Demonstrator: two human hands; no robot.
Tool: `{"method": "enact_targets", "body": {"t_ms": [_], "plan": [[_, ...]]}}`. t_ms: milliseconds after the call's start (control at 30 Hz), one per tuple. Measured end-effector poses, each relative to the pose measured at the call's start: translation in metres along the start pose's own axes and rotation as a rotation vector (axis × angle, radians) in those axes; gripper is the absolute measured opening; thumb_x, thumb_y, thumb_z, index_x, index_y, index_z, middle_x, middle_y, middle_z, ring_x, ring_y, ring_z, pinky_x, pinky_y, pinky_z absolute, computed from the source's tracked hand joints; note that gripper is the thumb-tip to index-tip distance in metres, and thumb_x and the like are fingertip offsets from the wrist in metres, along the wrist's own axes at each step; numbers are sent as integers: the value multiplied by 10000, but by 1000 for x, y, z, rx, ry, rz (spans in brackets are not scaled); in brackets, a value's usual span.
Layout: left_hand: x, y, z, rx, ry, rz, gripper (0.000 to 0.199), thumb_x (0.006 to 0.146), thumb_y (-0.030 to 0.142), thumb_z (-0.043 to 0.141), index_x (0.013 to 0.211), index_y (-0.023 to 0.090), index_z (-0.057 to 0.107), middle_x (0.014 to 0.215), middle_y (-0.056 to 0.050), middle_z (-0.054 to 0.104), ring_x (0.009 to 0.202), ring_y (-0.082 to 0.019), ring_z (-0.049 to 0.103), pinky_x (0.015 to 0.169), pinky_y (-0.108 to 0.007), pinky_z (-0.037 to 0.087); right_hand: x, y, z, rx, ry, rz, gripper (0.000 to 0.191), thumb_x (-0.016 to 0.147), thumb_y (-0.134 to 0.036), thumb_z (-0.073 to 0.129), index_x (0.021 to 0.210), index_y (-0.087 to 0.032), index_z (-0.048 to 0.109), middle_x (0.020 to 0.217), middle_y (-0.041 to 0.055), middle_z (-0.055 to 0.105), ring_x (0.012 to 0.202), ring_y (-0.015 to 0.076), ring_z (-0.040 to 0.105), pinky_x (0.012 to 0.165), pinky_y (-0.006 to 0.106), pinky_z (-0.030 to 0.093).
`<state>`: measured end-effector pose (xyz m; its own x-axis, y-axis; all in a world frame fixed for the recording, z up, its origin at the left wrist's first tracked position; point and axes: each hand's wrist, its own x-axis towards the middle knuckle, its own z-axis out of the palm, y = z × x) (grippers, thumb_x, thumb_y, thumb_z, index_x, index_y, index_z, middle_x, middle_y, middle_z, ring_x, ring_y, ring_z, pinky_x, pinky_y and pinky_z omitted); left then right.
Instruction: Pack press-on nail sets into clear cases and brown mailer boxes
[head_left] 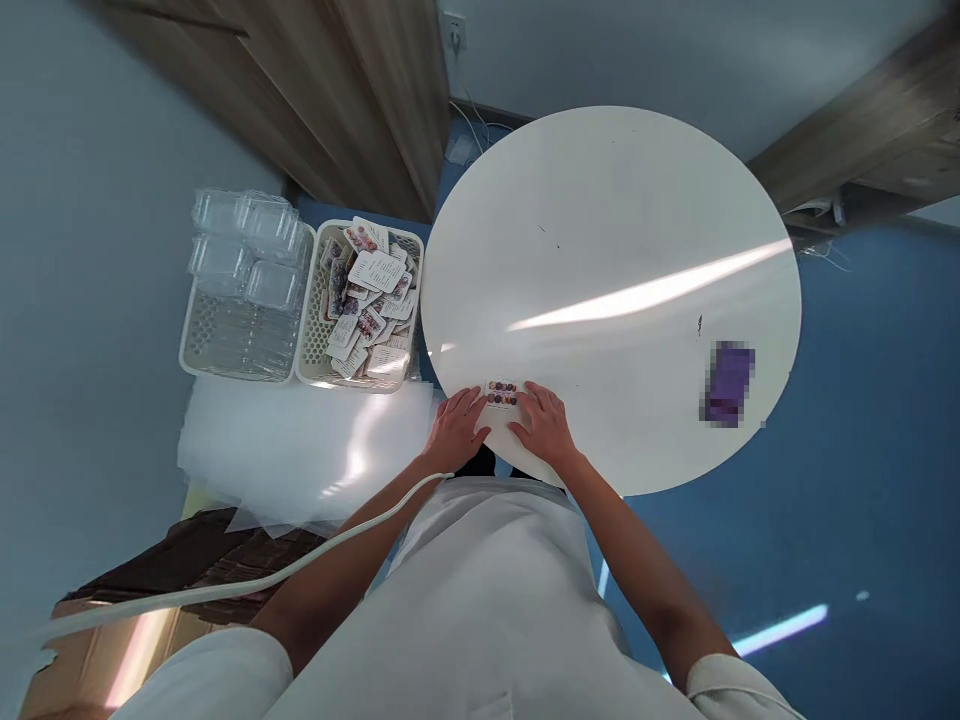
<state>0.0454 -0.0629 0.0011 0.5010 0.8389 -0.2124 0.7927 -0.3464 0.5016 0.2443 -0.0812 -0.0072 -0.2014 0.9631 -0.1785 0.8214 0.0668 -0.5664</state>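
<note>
A small white card [501, 393] printed with rows of colourful round shapes lies near the front edge of the white round table [615, 200]. My left hand [454, 428] rests at the card's left edge, fingers spread and thumb apart. On the other side, my right hand [546, 425] has its fingertips at the card's right edge, its fingers likewise stretched out. Both hands seem to touch the card without closing around it. To the left, a white basket [304, 360] holds a loose heap of similar printed cards [377, 270].
Another basket [196, 365] at far left holds stacked clear plastic containers [247, 250]. Below it lie translucent sheets [277, 440]. A blurred purple object [727, 385] sits on the table's right side. A white cable [300, 563] crosses over my left arm. Cardboard [82, 655] stands lower left.
</note>
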Motion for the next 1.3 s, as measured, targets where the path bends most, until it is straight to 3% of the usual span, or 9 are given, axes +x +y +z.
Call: {"method": "enact_targets", "body": {"t_ms": [100, 200, 433, 733, 1300], "plan": [[-2, -9, -2, 22, -55, 134, 502, 793, 321, 467, 1269, 178, 404, 1360, -111, 371, 1269, -284, 273, 1003, -447, 215, -13, 7, -5, -80, -85, -123, 477, 751, -391, 533, 1190, -224, 452, 1367, 92, 345, 1238, 292, 295, 977, 458, 221], [-1, -15, -2, 23, -79, 175, 501, 799, 312, 459, 1276, 174, 399, 1365, -111, 365, 1286, -272, 256, 1014, -443, 193, -14, 9, -3, -106, -118, -159, 463, 758, -368, 524, 1189, -215, 457, 1378, 83, 346, 1262, 284, 276, 987, 458, 194], [1, -24, -11, 21, -34, 89, 458, 825, 320, 421, 1264, 186, 425, 1346, -115, 393, 1288, -272, 259, 1017, -454, 166, 7, -7, 8, -101, -110, -140, 468, 769, -338, 508, 1212, -204, 436, 1384, 88, 339, 1275, 287, 261, 995, 470, 148], [4, -43, -21, 41, 9, -48, 504, 847, 333, 366, 1318, 157, 340, 1377, -126, 336, 1302, -270, 224, 1012, -453, 144, 36, -33, 20, -95, -112, -156, 496, 784, -346, 483, 1242, -170, 411, 1380, 101, 341, 1279, 276, 252, 986, 444, 156], [2, -45, -5, 84, -20, -89, 573, 875, 357, 279, 1377, 102, 172, 1429, -137, 204, 1330, -260, 110, 1026, -418, 164, 39, -25, 28, -70, -117, -154, 547, 776, -315, 440, 1298, -187, 338, 1409, 88, 286, 1303, 275, 200, 969, 429, 170]]}}
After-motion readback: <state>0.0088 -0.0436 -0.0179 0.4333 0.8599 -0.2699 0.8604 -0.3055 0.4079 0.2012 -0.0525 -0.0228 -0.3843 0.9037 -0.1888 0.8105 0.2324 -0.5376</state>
